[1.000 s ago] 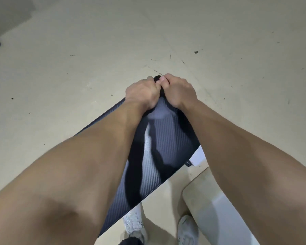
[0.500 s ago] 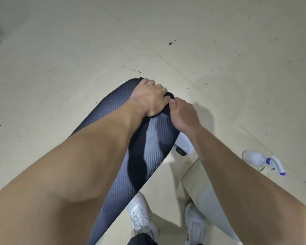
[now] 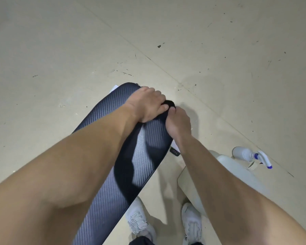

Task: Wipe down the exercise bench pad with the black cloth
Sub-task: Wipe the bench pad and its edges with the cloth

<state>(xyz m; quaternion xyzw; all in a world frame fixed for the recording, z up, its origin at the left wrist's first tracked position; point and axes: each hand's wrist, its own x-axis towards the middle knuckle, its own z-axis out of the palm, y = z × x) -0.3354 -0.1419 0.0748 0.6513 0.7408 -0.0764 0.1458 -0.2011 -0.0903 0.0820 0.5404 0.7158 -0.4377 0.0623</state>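
Beside the person's white shoes [image 3: 140, 221], the dark ribbed bench pad [image 3: 113, 174] stretches away toward the floor [image 3: 60, 41]. At its far right edge, the left hand [image 3: 146, 105] presses down, its grip closed over the bunched black cloth [image 3: 170, 104], while the right hand [image 3: 178, 122] pinches the same wad from the side. Bunched this small at the rim, the cloth could slip off the surface or skip patches. Half a second earlier both hands sat slightly nearer the pad's end; a spray bottle [image 3: 251, 155] stays on the floor.
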